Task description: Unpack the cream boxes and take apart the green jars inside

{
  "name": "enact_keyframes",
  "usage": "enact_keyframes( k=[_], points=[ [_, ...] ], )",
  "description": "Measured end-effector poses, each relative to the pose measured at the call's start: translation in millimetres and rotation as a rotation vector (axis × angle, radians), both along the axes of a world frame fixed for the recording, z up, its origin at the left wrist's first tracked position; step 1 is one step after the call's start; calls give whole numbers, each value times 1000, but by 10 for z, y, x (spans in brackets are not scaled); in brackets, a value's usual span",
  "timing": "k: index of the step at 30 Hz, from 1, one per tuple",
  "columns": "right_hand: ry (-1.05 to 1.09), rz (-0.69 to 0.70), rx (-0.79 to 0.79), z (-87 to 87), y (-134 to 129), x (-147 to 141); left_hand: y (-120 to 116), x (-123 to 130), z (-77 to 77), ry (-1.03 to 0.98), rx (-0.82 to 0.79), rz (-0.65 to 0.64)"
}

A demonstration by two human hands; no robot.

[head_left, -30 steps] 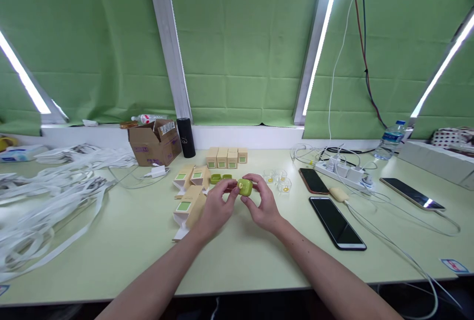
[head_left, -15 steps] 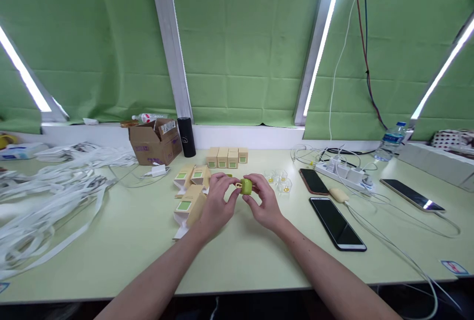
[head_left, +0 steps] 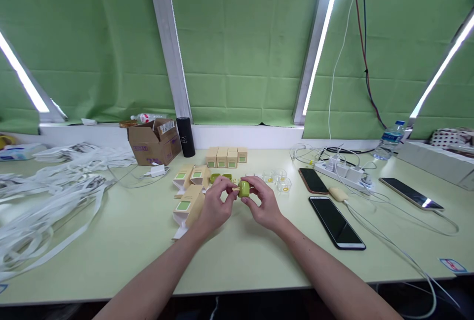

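Look first to the left hand, closed at the fingertips, apparently on a pale loop beside a small green case. Find the case up above the bench, gripped on its other side by the right hand, between thumb and finger. Cannot tell the firmness of either pinch, nor the details under the fingertips.

Probably best to steady the case with the right hand and do the fine work with the left, pressing lightly so as not to spin a rounded shell loose. Avoid tugging the loop sideways. Stay low over the bench, to shorten any drop.

Farther out, mind the green pieces just beyond the left hand and the clear cups past the right; nudge neither. Brush none of the opened cartons beside the left wrist. Beyond, leave undisturbed the row of small boxes. To the right, swing no elbow toward the phones.
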State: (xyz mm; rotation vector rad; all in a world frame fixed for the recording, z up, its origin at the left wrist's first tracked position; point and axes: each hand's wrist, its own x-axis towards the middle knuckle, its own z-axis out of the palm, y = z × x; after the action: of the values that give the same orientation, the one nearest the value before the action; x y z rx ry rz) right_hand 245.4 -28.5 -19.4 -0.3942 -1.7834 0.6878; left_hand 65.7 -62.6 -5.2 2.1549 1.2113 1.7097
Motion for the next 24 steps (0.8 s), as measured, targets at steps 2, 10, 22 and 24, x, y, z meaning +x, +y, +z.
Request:
enact_keyframes(
  k=[2,10,22,24],
  points=[
    [-9,0,8,-8,6,5,1,-1,-8,-25,-35,-27],
    [-61,19,20,-39,35,33,15,-22,-32,-91,-152,-92],
    [64,175,-279,-35,65,-18,3,7,1,-53,-162,30],
    [76,161,-288,-41,87,-17,-2,1,20,-27,-157,61]
  ],
)
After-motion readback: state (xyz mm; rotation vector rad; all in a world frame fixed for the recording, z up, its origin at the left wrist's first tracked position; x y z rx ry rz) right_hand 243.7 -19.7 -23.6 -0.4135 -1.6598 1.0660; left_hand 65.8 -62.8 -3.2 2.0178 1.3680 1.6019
